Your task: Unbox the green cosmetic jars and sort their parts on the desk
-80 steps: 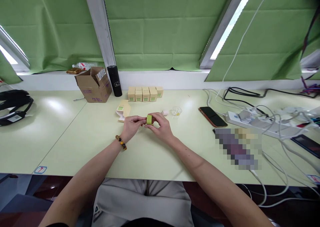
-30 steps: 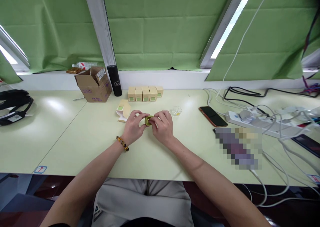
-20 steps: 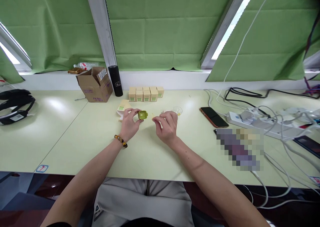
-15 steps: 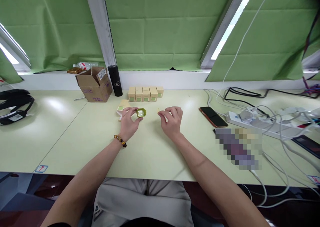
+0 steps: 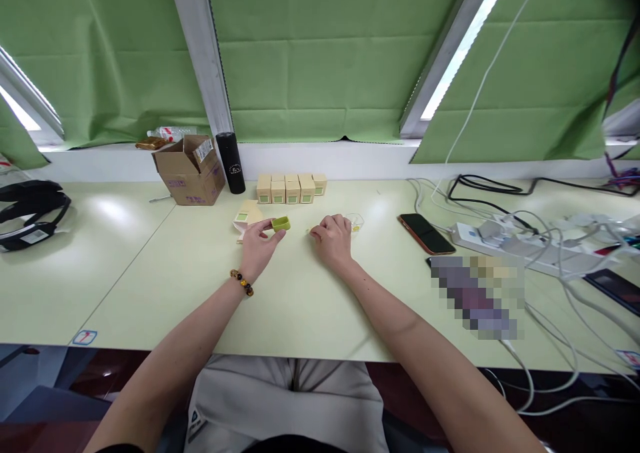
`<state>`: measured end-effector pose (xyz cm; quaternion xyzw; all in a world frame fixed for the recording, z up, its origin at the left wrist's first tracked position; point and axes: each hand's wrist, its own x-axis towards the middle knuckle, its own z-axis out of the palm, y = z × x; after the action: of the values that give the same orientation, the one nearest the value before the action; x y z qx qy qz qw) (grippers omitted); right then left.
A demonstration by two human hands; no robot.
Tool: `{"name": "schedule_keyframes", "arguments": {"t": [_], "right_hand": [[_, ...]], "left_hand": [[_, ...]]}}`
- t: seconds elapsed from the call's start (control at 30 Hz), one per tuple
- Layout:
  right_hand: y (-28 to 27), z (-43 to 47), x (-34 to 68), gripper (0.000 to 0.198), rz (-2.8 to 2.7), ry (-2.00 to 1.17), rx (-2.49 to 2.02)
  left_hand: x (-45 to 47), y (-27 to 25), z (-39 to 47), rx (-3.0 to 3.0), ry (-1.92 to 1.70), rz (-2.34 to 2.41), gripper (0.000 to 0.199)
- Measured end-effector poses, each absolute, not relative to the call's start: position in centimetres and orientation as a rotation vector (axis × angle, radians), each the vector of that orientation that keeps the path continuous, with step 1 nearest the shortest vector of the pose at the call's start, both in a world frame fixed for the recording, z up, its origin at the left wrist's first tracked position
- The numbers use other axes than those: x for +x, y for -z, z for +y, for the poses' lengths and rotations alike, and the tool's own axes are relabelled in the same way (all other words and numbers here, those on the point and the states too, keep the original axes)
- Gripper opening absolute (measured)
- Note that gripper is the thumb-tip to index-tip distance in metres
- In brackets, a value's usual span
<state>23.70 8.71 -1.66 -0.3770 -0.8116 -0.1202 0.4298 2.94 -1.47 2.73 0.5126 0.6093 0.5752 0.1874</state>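
Note:
My left hand (image 5: 259, 248) pinches a small green container (image 5: 281, 224) between thumb and fingers, held tilted so its outer side shows. Behind that hand an opened small cardboard box (image 5: 249, 210) lies on its side on the table. To the right, my right hand (image 5: 332, 238) is closed with thumb and forefinger pressed together. Whatever sits at its fingertips is too small and pale to make out. Just beyond this hand lies a clear crumpled-looking plastic piece (image 5: 356, 223) with a yellow-green mark.
Several small cardboard boxes (image 5: 293, 190) stand in a row at the back. A larger carton (image 5: 193, 173) and a black bottle (image 5: 231, 162) are left of them. On the right lie a phone (image 5: 427, 234), a power strip (image 5: 525, 248) and tangled cables. A black headset (image 5: 33, 213) rests far left.
The green container has tipped so its silvery inside no longer shows. My right hand has turned palm-down and shifted slightly left, and the clear plastic piece now shows beyond it.

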Motion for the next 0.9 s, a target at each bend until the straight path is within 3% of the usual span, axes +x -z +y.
{"name": "schedule_keyframes", "arguments": {"t": [0.23,0.47,0.77,0.9], "right_hand": [[1.6,9.6,23.2,0.028,-2.089,0.369,-0.933],[1.6,9.9,23.3,0.024,-2.035,0.274,-0.909],[1.4,9.4,24.8,0.015,-1.665,-0.2,-1.117],[1.2,8.8,24.7,0.017,-1.7,-0.179,-1.068]], "left_hand": [[2.9,-2.5,-1.5,1.299,-1.606,1.51,0.057],[3.2,-3.0,-1.6,1.181,-1.596,1.407,0.047],[3.3,-3.5,-1.7,0.938,-1.496,1.116,0.042],[2.9,-3.6,-1.8,0.824,-1.484,1.033,0.035]]}}
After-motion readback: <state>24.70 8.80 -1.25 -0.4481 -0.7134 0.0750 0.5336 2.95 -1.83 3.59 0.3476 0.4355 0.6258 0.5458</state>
